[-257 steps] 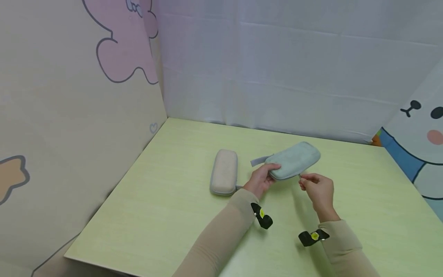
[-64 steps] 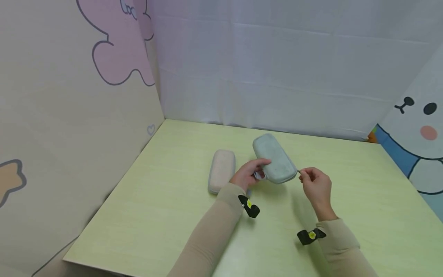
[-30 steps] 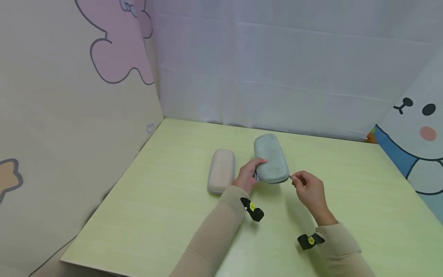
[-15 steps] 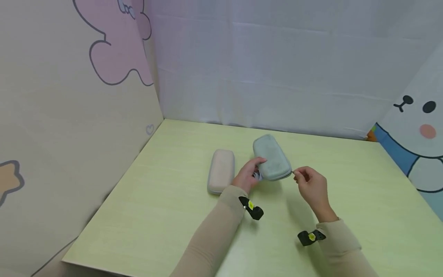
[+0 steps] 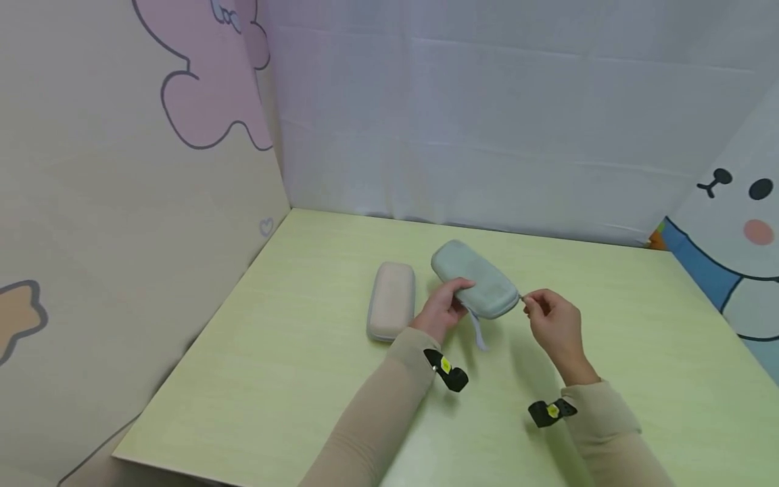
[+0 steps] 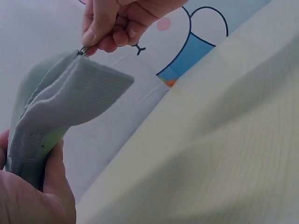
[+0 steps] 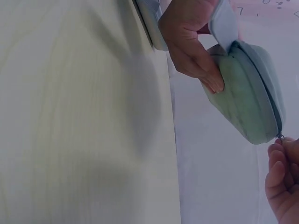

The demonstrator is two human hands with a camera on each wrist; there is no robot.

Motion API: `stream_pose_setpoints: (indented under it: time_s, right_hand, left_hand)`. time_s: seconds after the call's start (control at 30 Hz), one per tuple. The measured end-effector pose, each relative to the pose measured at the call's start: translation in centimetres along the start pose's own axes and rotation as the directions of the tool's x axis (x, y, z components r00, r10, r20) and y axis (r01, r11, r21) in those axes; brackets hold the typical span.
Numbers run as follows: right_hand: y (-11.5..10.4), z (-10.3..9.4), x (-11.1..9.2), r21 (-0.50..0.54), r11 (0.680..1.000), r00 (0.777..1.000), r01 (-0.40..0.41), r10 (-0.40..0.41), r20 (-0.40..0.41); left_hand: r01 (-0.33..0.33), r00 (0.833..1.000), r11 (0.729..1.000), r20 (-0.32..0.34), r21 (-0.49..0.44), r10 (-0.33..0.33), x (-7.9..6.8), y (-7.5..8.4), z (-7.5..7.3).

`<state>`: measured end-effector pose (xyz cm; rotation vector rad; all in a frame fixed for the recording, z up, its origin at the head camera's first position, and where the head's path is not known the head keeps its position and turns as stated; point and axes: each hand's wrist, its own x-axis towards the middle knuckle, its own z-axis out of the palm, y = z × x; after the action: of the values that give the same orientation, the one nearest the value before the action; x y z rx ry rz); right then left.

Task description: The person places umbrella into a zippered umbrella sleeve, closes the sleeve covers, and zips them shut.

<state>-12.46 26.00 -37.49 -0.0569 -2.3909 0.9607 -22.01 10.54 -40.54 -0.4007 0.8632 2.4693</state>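
A pale green zip case (image 5: pixel 477 277) is held tilted above the table in the head view. My left hand (image 5: pixel 439 311) grips its near left side, thumb on top and fingers underneath. At the case's right end, my right hand (image 5: pixel 554 328) pinches the small zipper pull (image 6: pixel 83 50) between thumb and forefinger. A grey fabric strap (image 5: pixel 477 331) hangs from the case beside my left hand. In the right wrist view, the zip seam (image 7: pixel 262 84) runs along the case's side up to the pinched pull. The inside of the case is hidden.
A beige zip case (image 5: pixel 391 301) with grey edging lies on the light yellow-green table (image 5: pixel 292 338), just left of my left hand. A white sheet (image 5: pixel 487 135) rises behind the table, and a printed panel (image 5: pixel 152 203) stands along the left edge.
Since the earliest frame, the green case has turned from pointing up-right to sloping down-right. The pinched pull, earlier on its near long side, is now at its right end. The strap has swung down.
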Motion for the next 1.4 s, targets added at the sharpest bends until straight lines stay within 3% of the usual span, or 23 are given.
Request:
stream_pose_setpoints:
  time_s: [0.17, 0.37, 0.67, 0.83, 0.93, 1.1, 1.2, 1.4]
  right_hand:
    - [0.1, 0.2, -0.4, 0.004, 0.997, 0.997, 0.079, -0.079, 0.006]
    - [-0.1, 0.5, -1.1, 0.02, 0.99, 0.989, 0.142, -0.142, 0.039]
    - [-0.8, 1.2, -1.6, 0.044, 0.987, 0.988, 0.155, -0.156, 0.014]
    - [-0.6, 1.0, -1.2, 0.108, 0.994, 1.0, -0.017, 0.017, -0.004]
    - [-0.6, 0.4, -0.6, 0.177, 0.973, 0.987, -0.15, 0.157, -0.023]
    - [-0.7, -0.5, 0.7, 0.207, 0.963, 0.98, -0.174, 0.19, -0.059]
    - [-0.7, -0.5, 1.0, 0.17, 0.969, 0.982, -0.178, 0.186, -0.032]
    - [-0.3, 0.1, 0.7, 0.107, 0.977, 0.981, -0.187, 0.191, -0.027]
  left_hand:
    - [-0.048, 0.998, 0.999, -0.033, 0.006, 0.048, 0.1, 0.0, 0.0]
    - [-0.059, 0.996, 0.998, -0.071, 0.021, 0.061, 0.1, 0.0, -0.3]
    - [-0.088, 0.993, 0.996, -0.086, -0.022, 0.086, 0.2, -0.1, -0.2]
    - [-0.038, 0.997, 0.999, -0.071, -0.011, 0.037, -0.2, -0.3, 0.2]
    - [0.037, 0.999, 0.999, -0.019, 0.015, -0.037, -0.5, -0.3, 0.3]
    - [0.129, 0.988, 0.992, 0.082, 0.019, -0.13, -0.9, -0.4, 0.1]
    - [0.107, 0.993, 0.994, 0.051, -0.031, -0.106, -1.1, -0.7, 0.1]
    - [-0.028, 1.0, 0.997, -0.004, -0.068, 0.027, -1.4, -1.2, 0.6]
